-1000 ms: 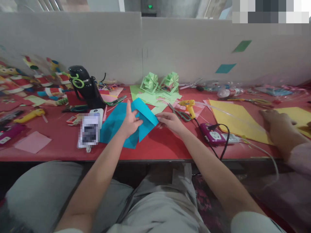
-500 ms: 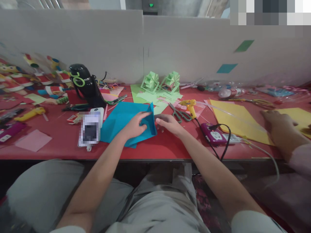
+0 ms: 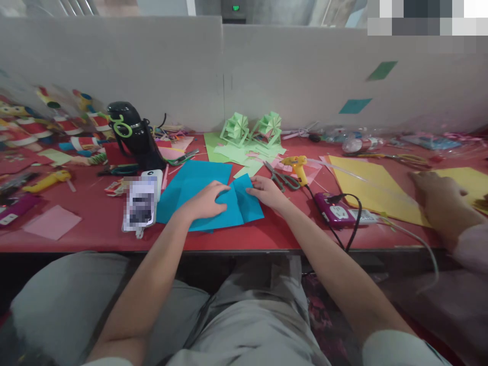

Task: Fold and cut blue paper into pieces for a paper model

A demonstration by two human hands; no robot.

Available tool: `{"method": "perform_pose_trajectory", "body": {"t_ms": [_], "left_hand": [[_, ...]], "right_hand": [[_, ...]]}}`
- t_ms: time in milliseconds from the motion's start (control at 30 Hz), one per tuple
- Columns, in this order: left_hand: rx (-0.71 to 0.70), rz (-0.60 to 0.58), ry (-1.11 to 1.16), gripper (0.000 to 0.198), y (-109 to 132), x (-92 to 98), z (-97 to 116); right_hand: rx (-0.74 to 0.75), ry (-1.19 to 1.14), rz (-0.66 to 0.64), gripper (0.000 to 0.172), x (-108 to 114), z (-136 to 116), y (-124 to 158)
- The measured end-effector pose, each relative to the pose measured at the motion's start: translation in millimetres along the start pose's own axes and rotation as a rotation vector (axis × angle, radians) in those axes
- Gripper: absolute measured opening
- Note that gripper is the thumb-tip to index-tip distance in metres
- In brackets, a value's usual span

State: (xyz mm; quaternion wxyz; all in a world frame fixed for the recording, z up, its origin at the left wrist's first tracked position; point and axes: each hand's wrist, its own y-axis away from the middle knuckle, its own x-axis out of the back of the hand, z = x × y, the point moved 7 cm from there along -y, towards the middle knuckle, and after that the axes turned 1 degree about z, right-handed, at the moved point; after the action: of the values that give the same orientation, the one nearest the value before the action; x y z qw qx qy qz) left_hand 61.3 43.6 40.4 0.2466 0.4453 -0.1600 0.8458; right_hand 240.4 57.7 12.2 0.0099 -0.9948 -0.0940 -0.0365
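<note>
A creased sheet of blue paper (image 3: 248,202) lies in front of me, its right-hand flap lying almost flat with a fold line beside it. More blue paper (image 3: 206,172) spreads under and behind it. My left hand (image 3: 208,201) rests on the sheet left of the crease, thumb and fingers apart. At the flap's right edge, my right hand (image 3: 269,194) pinches the paper between thumb and fingers. Scissors (image 3: 282,178) with grey handles lie just beyond my right hand, and a yellow glue gun (image 3: 298,166) is next to them.
Two green folded-paper models (image 3: 249,129) stand at the back on green paper scraps. On the left are a phone (image 3: 143,201) and a black bottle (image 3: 131,129). A purple power box (image 3: 334,209) with cables sits right. Another person's hand (image 3: 442,198) touches yellow paper (image 3: 375,188).
The right flap of the blue paper stood upright and now lies folded out to the right. My right hand has taken its edge; my left hand has shifted slightly left.
</note>
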Motion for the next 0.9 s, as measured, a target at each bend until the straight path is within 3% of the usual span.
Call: {"method": "perform_pose_trajectory", "body": {"t_ms": [100,200,300,533,700,900], "left_hand": [[0.001,0.030,-0.136,0.055,-0.3,-2.1,0.6],[0.009,-0.021,-0.197,0.057,-2.4,-11.1,-0.4],[0.029,-0.064,-0.217,0.058,-4.0,-15.9,-3.1],[0.036,-0.074,-0.224,0.062,-3.8,-14.4,-5.4],[0.027,-0.083,-0.229,0.058,-4.1,-16.0,-9.2],[0.035,-0.033,-0.238,0.047,-7.4,-17.8,-12.4]], "right_hand": [[-0.060,0.047,-0.006,0.037,-1.6,3.1,2.0],[-0.053,0.151,-0.026,0.044,-1.9,4.4,3.3],[0.014,0.270,-0.027,0.043,-0.4,5.8,1.2],[0.275,0.605,0.147,0.041,9.6,-3.0,-8.4],[0.325,0.654,0.088,0.020,5.3,-7.5,-10.0],[0.273,0.680,0.137,0.017,7.5,-2.4,-13.3]]}}
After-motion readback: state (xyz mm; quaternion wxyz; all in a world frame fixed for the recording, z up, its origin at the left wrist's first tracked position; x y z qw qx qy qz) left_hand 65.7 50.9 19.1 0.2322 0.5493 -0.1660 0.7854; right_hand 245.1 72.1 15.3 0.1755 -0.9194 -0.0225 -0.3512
